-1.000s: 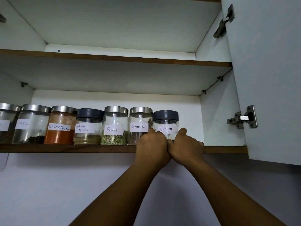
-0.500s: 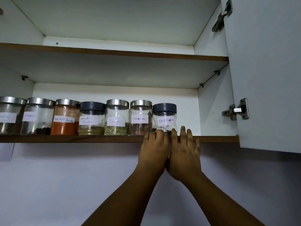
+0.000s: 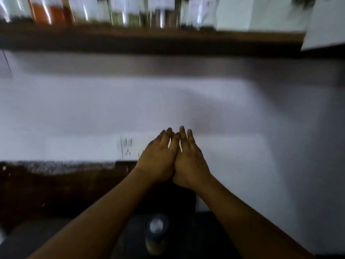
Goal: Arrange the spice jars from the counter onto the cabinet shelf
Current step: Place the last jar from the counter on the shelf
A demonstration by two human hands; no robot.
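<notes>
The view is blurred by motion. Several labelled spice jars [image 3: 127, 14] stand in a row on the cabinet shelf [image 3: 149, 40] along the top edge. My left hand [image 3: 158, 159] and my right hand [image 3: 188, 161] hang side by side below the shelf, in front of the white wall, fingers stretched out and empty. They touch at the inner edges. Down on the dark counter [image 3: 37, 238], between my forearms, stands one jar with a dark lid [image 3: 156, 234] and pale brown contents.
The open cabinet door [image 3: 326, 25] juts out at the top right. A wall socket plate [image 3: 128, 148] sits just left of my left hand. A dark backsplash band [image 3: 56, 184] runs above the counter.
Both hands have left the black pepper jar on the shelf and dropped well below it, fingers now spread. The camera has tilted down, bringing the counter and one jar into view.
</notes>
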